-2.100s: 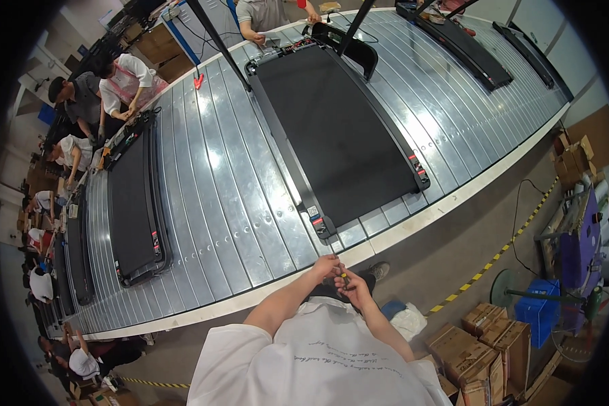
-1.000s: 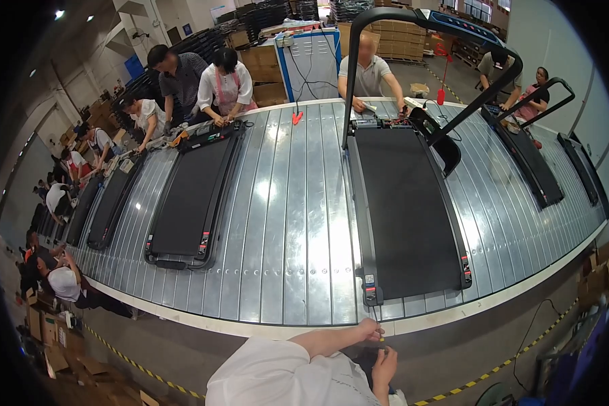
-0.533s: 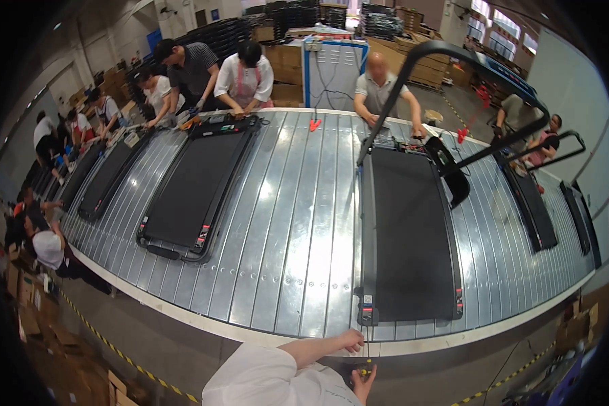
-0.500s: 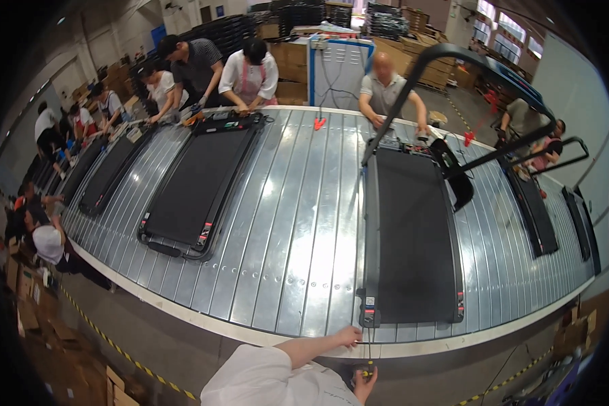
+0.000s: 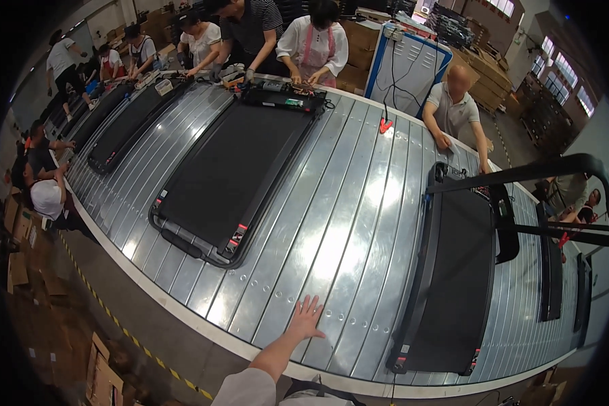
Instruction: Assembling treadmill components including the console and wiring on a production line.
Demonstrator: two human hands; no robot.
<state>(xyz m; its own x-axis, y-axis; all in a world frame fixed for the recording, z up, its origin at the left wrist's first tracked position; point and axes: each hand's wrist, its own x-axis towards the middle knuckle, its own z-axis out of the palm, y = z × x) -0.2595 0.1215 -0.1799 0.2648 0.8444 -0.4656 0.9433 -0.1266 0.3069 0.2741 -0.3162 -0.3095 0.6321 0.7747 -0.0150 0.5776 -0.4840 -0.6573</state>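
Observation:
My left hand (image 5: 306, 318) reaches out over the metal slats of the conveyor (image 5: 345, 271), palm down with fingers spread, and holds nothing. Whether it touches the slats I cannot tell. To its right lies a black treadmill (image 5: 446, 271) with a raised handrail frame (image 5: 548, 174). Ahead and to the left is another black treadmill (image 5: 233, 169), lying flat without a raised rail. A thin dark line runs down from the right treadmill's near left corner to a small yellow thing (image 5: 392, 404) at the lower edge. My right hand is out of the picture.
Across the conveyor a person in a light shirt (image 5: 455, 108) works at the right treadmill's far end. A person in a white top (image 5: 314, 44) handles parts on the left one. A red clip (image 5: 385, 126) hangs on a cable. Cardboard boxes (image 5: 101, 379) stand at lower left.
My left hand has left the right treadmill's near corner and stretched out over the slats. My right hand, with a yellow-and-black tool, has gone from view. The view has swung left.

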